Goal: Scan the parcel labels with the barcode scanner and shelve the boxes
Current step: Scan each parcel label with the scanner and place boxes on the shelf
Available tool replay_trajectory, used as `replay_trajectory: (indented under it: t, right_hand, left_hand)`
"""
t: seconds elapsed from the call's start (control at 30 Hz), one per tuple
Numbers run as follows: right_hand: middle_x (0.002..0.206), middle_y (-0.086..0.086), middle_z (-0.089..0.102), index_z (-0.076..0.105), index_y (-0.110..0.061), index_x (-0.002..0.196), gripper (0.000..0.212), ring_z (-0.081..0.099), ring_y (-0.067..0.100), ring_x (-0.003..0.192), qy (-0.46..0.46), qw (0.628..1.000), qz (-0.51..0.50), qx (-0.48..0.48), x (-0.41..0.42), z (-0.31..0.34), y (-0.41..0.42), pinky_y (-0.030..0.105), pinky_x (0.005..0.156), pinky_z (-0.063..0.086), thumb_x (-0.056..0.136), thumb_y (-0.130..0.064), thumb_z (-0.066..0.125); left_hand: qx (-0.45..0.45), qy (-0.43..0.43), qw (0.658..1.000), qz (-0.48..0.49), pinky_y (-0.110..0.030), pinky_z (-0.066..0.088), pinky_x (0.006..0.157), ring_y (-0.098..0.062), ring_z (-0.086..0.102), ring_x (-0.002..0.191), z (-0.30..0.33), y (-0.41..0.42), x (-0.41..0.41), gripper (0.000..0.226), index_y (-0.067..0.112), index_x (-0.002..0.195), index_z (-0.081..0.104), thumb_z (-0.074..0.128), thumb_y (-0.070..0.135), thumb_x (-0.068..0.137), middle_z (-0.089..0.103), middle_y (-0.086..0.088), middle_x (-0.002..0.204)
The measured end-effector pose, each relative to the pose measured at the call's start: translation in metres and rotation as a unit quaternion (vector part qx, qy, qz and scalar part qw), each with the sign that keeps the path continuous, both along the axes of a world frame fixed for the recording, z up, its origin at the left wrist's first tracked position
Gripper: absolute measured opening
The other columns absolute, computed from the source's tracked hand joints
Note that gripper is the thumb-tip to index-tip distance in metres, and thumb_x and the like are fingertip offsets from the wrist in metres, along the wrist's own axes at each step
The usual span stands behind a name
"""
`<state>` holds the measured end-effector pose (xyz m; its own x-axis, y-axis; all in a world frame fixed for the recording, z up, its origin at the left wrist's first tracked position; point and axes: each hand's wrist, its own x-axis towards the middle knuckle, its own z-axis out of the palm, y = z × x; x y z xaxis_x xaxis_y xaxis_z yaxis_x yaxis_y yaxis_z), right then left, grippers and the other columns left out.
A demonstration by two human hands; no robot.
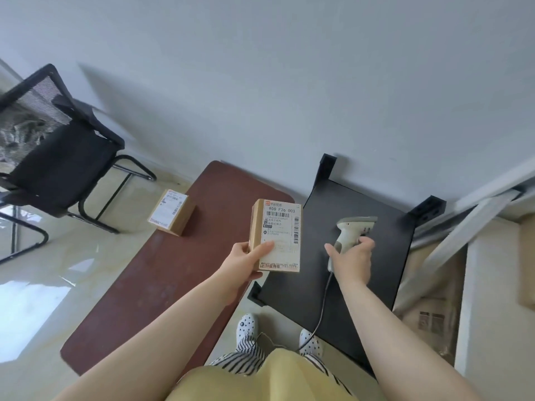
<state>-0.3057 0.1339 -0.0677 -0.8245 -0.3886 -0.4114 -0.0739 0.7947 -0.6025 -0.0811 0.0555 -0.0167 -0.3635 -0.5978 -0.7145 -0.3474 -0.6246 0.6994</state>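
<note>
Head view: parcel held up beside the scanner, label not yet under the beam

Head view shows the held parcel [276, 235] at frame centre, a small cardboard box raised above the gap between the brown table [162, 273] and the black shelf top [362, 256]. Its white label [282, 233] faces the camera. The left hand [246, 261] grips the box's lower left corner, thumb pressed flat on the label. Just right of it, the right hand [351, 259] is wrapped round the handle of the barcode scanner [351, 231], whose head points toward the right of the frame, away from the label. A second parcel [172, 211] lies on the table's far end.

The scanning step appears to be in hand. Next, the scanner head likely needs turning toward the barcode, with the thumb kept off the printed bars.
</note>
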Motion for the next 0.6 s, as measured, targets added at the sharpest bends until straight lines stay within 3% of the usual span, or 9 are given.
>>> replay_trajectory:
  t: [0.2,0.27,0.37,0.47,0.53,0.6]
  right_hand:
    - [0.123,0.019,0.060,0.034,-0.004,0.125,0.056,0.061,0.036,0.100,-0.042,0.998,-0.034,-0.024,-0.006,-0.002,-0.005,0.038,0.077,0.044,0.085,-0.013,0.073]
    - [0.116,0.012,0.061,0.037,-0.008,0.125,0.052,0.059,0.030,0.091,-0.074,0.992,-0.069,-0.076,-0.004,0.008,-0.005,0.038,0.078,0.047,0.085,-0.013,0.070]
    - [0.110,0.003,0.059,0.044,-0.013,0.126,0.043,0.059,0.021,0.094,-0.163,0.964,-0.069,-0.200,-0.003,0.036,-0.006,0.034,0.082,0.045,0.089,-0.013,0.066]
    - [0.092,0.002,0.067,0.056,-0.011,0.115,0.025,0.060,0.017,0.077,-0.242,0.935,0.058,-0.254,-0.010,0.078,-0.006,0.032,0.072,0.047,0.094,-0.021,0.064]
    - [0.078,0.003,0.066,0.060,-0.012,0.099,0.021,0.055,0.017,0.063,-0.293,0.904,0.182,-0.251,-0.017,0.104,-0.006,0.029,0.058,0.046,0.088,-0.029,0.065]
    - [0.077,0.006,0.065,0.061,-0.014,0.092,0.021,0.054,0.017,0.060,-0.342,0.861,0.300,-0.225,-0.023,0.124,-0.007,0.028,0.055,0.046,0.080,-0.030,0.066]
  left_hand:
    - [-0.005,0.009,0.999,0.031,-0.041,0.057,0.098,-0.018,0.074,0.107,-0.002,-0.001,0.008,0.114,0.015,0.139,0.050,0.087,0.075,0.050,0.076,-0.001,0.118]
    - [-0.007,0.016,0.999,0.040,-0.038,0.058,0.097,-0.017,0.074,0.106,0.001,-0.005,0.010,0.112,0.014,0.140,0.050,0.088,0.072,0.051,0.076,-0.002,0.118]
    - [-0.012,0.020,0.999,0.043,-0.033,0.059,0.091,-0.017,0.074,0.106,0.007,-0.013,0.015,0.101,0.013,0.138,0.052,0.083,0.066,0.059,0.076,-0.002,0.117]
    - [-0.023,0.009,0.999,0.047,-0.028,0.059,0.085,-0.015,0.075,0.104,0.013,-0.024,0.022,0.072,0.015,0.135,0.053,0.080,0.053,0.080,0.077,0.000,0.115]
    - [-0.028,0.000,0.998,0.058,-0.031,0.058,0.091,-0.015,0.075,0.104,0.016,-0.030,0.026,0.058,0.017,0.133,0.054,0.075,0.046,0.088,0.077,0.000,0.114]
    - [-0.032,-0.008,0.998,0.059,-0.037,0.056,0.100,-0.015,0.074,0.104,0.018,-0.035,0.029,0.054,0.019,0.131,0.055,0.074,0.045,0.089,0.078,0.001,0.111]
